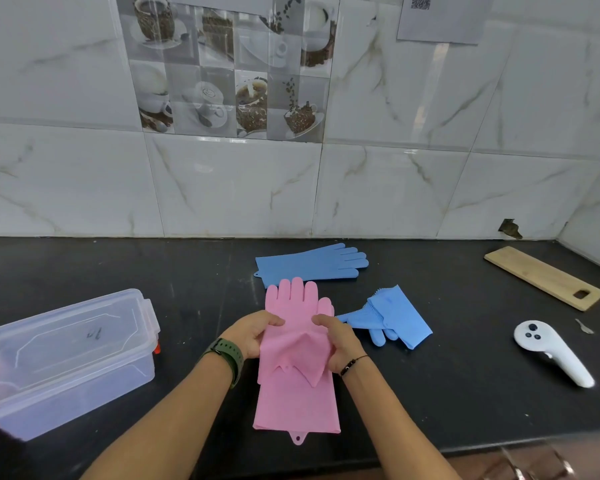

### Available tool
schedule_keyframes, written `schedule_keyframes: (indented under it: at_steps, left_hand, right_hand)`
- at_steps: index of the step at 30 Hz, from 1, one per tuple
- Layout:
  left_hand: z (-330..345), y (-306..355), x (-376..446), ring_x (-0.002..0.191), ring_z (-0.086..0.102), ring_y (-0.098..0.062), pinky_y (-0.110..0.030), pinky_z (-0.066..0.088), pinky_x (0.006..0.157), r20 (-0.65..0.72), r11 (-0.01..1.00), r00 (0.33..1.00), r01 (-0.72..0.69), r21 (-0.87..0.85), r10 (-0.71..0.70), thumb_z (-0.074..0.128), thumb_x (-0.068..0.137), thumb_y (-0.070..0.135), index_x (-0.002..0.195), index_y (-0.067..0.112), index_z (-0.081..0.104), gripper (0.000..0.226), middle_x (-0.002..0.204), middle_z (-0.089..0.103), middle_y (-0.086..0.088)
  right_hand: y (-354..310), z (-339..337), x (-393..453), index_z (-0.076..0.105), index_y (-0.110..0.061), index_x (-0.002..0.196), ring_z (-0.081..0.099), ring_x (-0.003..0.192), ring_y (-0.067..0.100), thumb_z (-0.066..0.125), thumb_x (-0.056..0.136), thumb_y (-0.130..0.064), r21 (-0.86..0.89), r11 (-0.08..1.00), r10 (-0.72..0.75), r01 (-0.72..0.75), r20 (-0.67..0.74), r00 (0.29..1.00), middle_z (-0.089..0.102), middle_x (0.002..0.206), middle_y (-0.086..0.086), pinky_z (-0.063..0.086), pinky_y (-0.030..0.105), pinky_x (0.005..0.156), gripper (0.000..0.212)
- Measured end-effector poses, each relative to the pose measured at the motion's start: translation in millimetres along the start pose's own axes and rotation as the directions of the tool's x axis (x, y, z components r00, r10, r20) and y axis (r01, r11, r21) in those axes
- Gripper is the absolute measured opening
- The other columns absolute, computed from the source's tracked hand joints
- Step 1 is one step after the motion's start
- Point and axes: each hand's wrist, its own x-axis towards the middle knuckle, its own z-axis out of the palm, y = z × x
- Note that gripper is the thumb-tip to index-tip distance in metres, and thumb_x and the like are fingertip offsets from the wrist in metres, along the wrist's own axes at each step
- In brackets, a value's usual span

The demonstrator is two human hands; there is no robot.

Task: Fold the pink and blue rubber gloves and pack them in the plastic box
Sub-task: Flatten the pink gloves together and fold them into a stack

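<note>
Pink rubber gloves (297, 400) lie stacked on the black counter in front of me, fingers pointing away. My left hand (253, 332) and my right hand (340, 341) grip the upper pink glove at its two sides, its cuff bunched and folded up between them. One blue glove (309, 263) lies flat behind the pink ones. A second blue glove (392, 318) sits folded to the right. The clear plastic box (66, 362) stands at the left with its lid on.
A wooden cutting board (544, 277) lies at the back right. A white handheld controller (551, 351) rests on the counter to the right. The tiled wall runs along the back, and the counter's front edge is just below my forearms.
</note>
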Motion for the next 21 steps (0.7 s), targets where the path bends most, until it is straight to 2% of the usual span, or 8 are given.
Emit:
schedule_keyframes:
  at_steps: [2,5,8,10,12,15,19,21]
  left_hand:
    - [3,0,-7,0.082,0.060,-0.031,-0.045,0.051,0.067,-0.025,0.999,1.000,-0.014,0.037,0.015,0.055,0.088,-0.002,0.110,0.002,0.054,0.022,0.096,0.062,-0.019]
    - [7,-5,-19,0.081,0.061,-0.032,-0.047,0.052,0.072,-0.053,0.993,0.998,-0.021,0.116,0.027,0.055,0.089,-0.001,0.124,0.001,0.052,0.035,0.093,0.063,-0.018]
    - [32,-13,-40,0.118,0.052,-0.045,-0.054,0.036,0.108,-0.058,0.962,0.985,-0.147,0.228,0.164,0.047,0.093,0.000,0.135,-0.008,0.039,0.044,0.126,0.053,-0.031]
    - [43,-18,-50,0.133,0.036,-0.048,-0.056,0.025,0.115,-0.066,0.942,0.971,-0.207,0.264,0.231,0.043,0.093,-0.001,0.133,-0.015,0.036,0.043,0.140,0.040,-0.036]
    - [33,-23,-39,0.128,0.042,-0.047,-0.056,0.031,0.112,-0.051,0.916,0.975,-0.183,0.356,0.215,0.045,0.091,-0.004,0.135,-0.009,0.038,0.044,0.134,0.047,-0.033]
    - [13,-28,-29,0.114,0.055,-0.037,-0.050,0.047,0.097,-0.114,0.944,0.987,-0.074,0.322,0.116,0.050,0.086,-0.008,0.125,0.002,0.045,0.040,0.124,0.055,-0.020]
    - [14,-35,-19,0.099,0.053,-0.026,-0.041,0.048,0.085,-0.134,0.914,0.971,-0.133,0.382,0.197,0.049,0.086,-0.009,0.111,0.008,0.045,0.031,0.104,0.057,-0.011]
    - [19,-37,-11,0.099,0.051,-0.019,-0.041,0.047,0.092,-0.103,0.884,0.958,-0.201,0.423,0.268,0.052,0.087,-0.007,0.123,0.005,0.045,0.039,0.120,0.058,-0.015]
  right_hand:
    - [4,-3,-2,0.058,-0.007,0.093,0.058,0.080,0.028,0.062,0.080,-0.003,-0.047,0.998,-0.030,0.030,-0.008,1.000,0.062,0.092,0.015,0.051,0.036,0.067,0.014]
    - [14,-7,-2,0.054,-0.002,0.113,0.057,0.089,0.029,0.057,0.078,0.007,-0.134,0.989,-0.065,0.059,-0.042,0.997,0.059,0.109,0.018,0.050,0.039,0.069,0.037]
    - [25,-13,0,0.043,-0.002,0.125,0.056,0.100,0.032,0.055,0.078,0.009,-0.173,0.982,-0.082,0.071,-0.057,0.995,0.055,0.118,0.018,0.052,0.046,0.079,0.050]
    - [30,-16,1,0.039,-0.007,0.128,0.053,0.105,0.031,0.055,0.078,0.010,-0.190,0.977,-0.108,0.095,-0.061,0.992,0.051,0.114,0.010,0.050,0.047,0.087,0.055]
    - [33,-18,1,0.036,-0.013,0.133,0.051,0.108,0.028,0.055,0.079,0.008,-0.245,0.961,-0.153,0.130,-0.077,0.985,0.046,0.120,0.008,0.049,0.045,0.091,0.061]
    - [37,-20,-1,0.036,-0.016,0.135,0.049,0.108,0.025,0.055,0.079,0.005,-0.376,0.911,-0.215,0.168,-0.086,0.973,0.042,0.129,0.008,0.049,0.041,0.092,0.062]
    - [41,-25,-3,0.040,-0.016,0.129,0.054,0.106,0.025,0.054,0.079,-0.001,-0.522,0.831,-0.272,0.193,-0.077,0.959,0.047,0.115,0.005,0.051,0.039,0.089,0.055]
    - [43,-26,-4,0.041,-0.015,0.125,0.054,0.103,0.023,0.054,0.079,-0.002,-0.548,0.812,-0.286,0.201,-0.074,0.955,0.049,0.112,0.004,0.051,0.036,0.086,0.050]
